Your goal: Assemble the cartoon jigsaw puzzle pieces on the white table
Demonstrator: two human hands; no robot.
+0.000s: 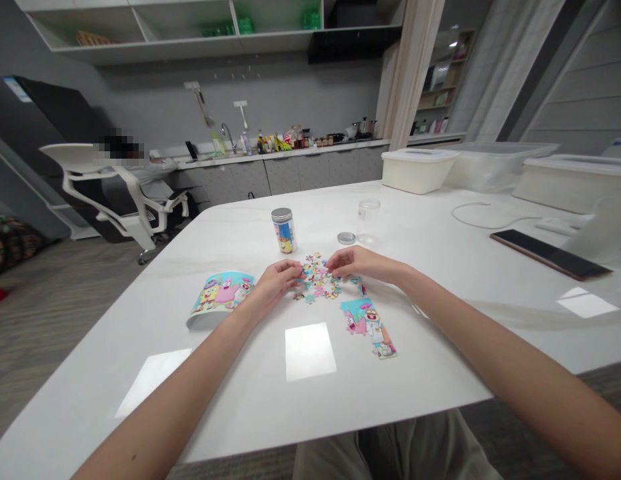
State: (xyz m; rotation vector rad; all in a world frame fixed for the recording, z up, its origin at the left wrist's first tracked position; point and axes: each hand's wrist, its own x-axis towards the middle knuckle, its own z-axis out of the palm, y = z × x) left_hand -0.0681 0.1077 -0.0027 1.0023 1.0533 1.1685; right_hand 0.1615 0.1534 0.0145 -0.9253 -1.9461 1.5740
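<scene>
Reaching in w/ both hands around loose jigsaw pcs (317, 283), spread in a small heap mid-table on glossy white table (240, 413), just beyond part-joined puzzle section (373, 327). Holding L hand (277, 281) at left edge of heap, fingers loosely curled, thumb near index; holding R hand (357, 262) at upper-right edge, palm down, fingertips drawn nearly together. Can't tell for sure whether gripping a pc w/ either, tips being partly hidden & pcs so small. Seeing also, to the left past L forearm, curled picture sheet (225, 293); just beyond heap, upright lidded jar (285, 237); past R hand, clear jar (369, 223) w/ flat lid (347, 238) beside. Judging by looks: pcs v. light, thin, stiff like card, prob. slick vs. smooth tabletop, so apt to skid or scatter if nudged. Best to pinch each by opp. edges on the broad body, not by the narrow tabs, which might bend or fray; if lying flat, press one edge & get a nail under the other. Treat joined section as fragile at seams: likely to flex & split if lifted by one end, so slide flat w/ spread fingers or support both sides.
</scene>
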